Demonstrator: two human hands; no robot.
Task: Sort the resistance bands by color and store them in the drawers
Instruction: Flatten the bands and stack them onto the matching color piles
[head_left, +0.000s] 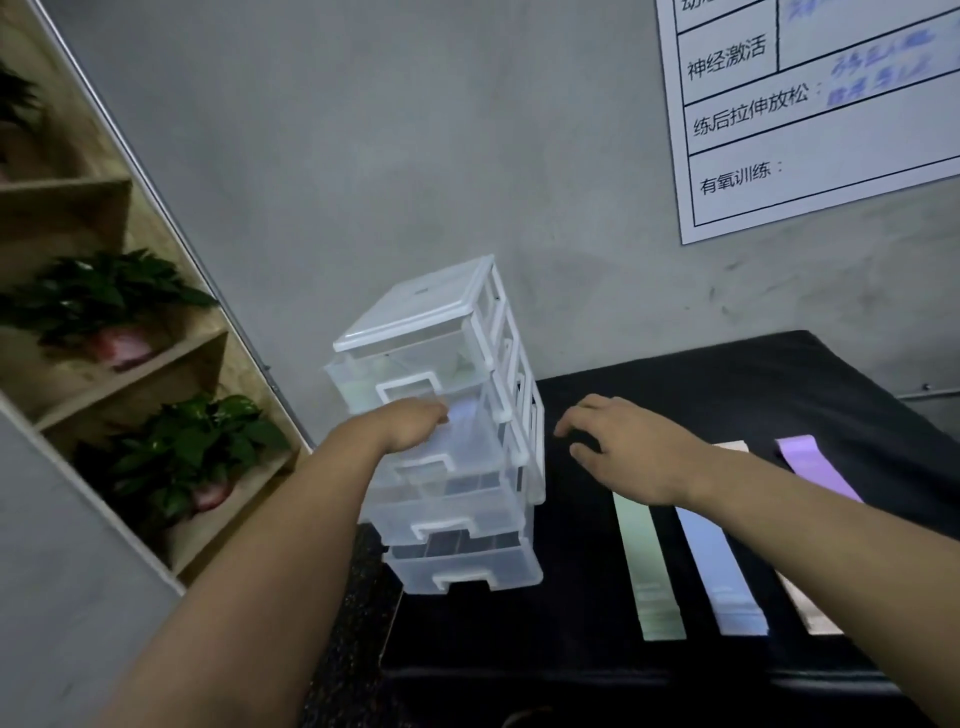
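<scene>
While the left hand (415, 423) sits in the second drawer (467, 441), grip unreadable, the right hand (618, 447) hovers empty, fingers spread, near the green band (644, 561), blue band (717, 566) and purple band (815, 462) on the black table (779, 374). Stowing seems underway, and the next move calls for pinching another band.

Left forearm (301, 530) and right forearm (831, 551) are bare to the frame's edge. Left hand (413, 425) and right hand (626, 447) are bare too.
</scene>
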